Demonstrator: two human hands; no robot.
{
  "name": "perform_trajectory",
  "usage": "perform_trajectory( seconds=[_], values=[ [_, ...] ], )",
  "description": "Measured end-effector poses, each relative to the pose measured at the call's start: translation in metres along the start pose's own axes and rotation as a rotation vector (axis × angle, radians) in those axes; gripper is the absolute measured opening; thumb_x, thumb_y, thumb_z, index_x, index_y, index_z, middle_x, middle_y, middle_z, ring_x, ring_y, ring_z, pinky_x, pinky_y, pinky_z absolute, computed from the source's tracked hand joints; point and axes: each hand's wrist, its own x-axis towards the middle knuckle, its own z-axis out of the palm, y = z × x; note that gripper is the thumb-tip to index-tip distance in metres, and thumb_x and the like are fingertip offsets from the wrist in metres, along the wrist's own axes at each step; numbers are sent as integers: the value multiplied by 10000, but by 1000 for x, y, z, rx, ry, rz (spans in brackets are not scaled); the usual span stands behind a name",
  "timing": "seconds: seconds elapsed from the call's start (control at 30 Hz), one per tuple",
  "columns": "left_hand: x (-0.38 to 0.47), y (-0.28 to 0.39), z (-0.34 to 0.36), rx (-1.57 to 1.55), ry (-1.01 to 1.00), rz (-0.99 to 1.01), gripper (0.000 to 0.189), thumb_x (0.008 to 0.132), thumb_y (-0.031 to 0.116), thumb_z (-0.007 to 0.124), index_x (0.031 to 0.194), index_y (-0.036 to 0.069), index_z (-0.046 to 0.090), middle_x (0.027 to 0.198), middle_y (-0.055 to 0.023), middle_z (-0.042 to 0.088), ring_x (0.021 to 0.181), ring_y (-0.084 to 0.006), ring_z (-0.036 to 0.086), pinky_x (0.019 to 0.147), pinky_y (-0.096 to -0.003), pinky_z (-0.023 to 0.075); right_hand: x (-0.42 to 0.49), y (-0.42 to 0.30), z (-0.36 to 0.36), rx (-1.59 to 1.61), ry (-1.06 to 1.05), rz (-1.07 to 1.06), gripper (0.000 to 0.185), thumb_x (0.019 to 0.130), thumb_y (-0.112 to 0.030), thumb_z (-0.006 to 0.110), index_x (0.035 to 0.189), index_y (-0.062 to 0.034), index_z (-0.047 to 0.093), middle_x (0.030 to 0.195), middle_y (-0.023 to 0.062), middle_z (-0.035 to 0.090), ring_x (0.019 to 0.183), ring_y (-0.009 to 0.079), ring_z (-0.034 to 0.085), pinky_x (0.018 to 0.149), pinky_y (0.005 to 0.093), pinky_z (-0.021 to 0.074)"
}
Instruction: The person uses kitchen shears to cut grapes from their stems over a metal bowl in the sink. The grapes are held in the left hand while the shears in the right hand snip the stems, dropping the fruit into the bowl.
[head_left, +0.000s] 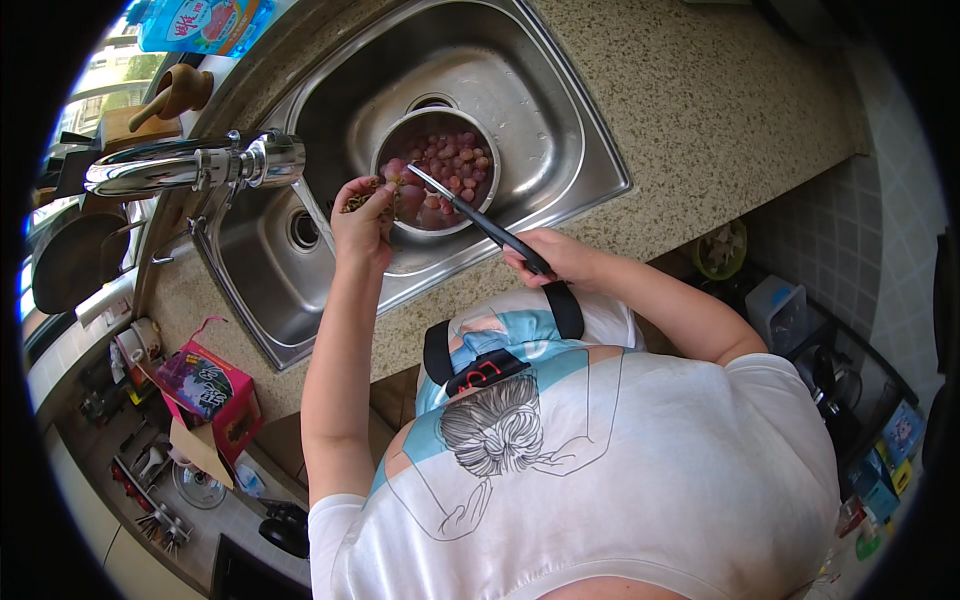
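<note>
My left hand (365, 217) holds a grape stem cluster (360, 201) at the left rim of a round metal bowl (491, 196). A few grapes (396, 171) hang or lie right beside its fingertips; which of them are still on the stem I cannot tell. In my right hand (551, 256) are scissors (487, 227) with black handles, their metal blades pointing at the grapes near my left hand. Many loose red grapes (454, 161) lie inside the bowl, which stands in the larger basin of a steel sink (525, 97). My right hand is over the counter's front edge.
A chrome faucet (217, 166) reaches in from the left above the smaller basin (262, 277). An open pink box (214, 390) stands on the lower left counter. A blue bottle (206, 26) and a wooden mortar (184, 88) stand on the window ledge. Speckled counter (690, 112) surrounds the sink.
</note>
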Motion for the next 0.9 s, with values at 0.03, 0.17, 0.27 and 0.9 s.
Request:
perform_trajectory(
  seconds=[0.03, 0.17, 0.27, 0.9],
  values=[
    [0, -1, 0, -3, 10, 2, 195, 744, -50, 597, 894, 47, 521, 748, -63, 582, 569, -120, 558, 408, -182, 388, 0, 2, -2, -15, -11, 0, 248, 900, -245, 385, 718, -90, 450, 546, -30, 412, 407, 49, 357, 392, 196, 262],
    [3, 0, -2, -49, 17, -35, 205, 738, -56, 598, 896, 50, 521, 745, -62, 582, 567, -113, 555, 411, -179, 385, 0, 5, -10, -37, -75, -9, 235, 894, -251, 410, 764, -74, 495, 588, -32, 432, 443, 44, 374, 405, 194, 283],
    [3, -2, -7, -28, -23, -30, 202, 734, -63, 594, 882, 54, 524, 746, -61, 582, 589, -122, 566, 444, -183, 414, -4, 1, -9, -159, -29, 4, 227, 889, -245, 436, 846, -52, 547, 610, -36, 440, 464, 44, 379, 415, 192, 298],
    [-10, 6, 10, 169, -111, 88, 213, 696, -91, 627, 832, 42, 533, 760, -39, 588, 646, -108, 558, 571, -215, 447, -5, 0, -1, -37, -53, 39, 213, 906, -213, 390, 762, -76, 468, 594, -34, 394, 469, 44, 357, 427, 182, 277]
  ],
)
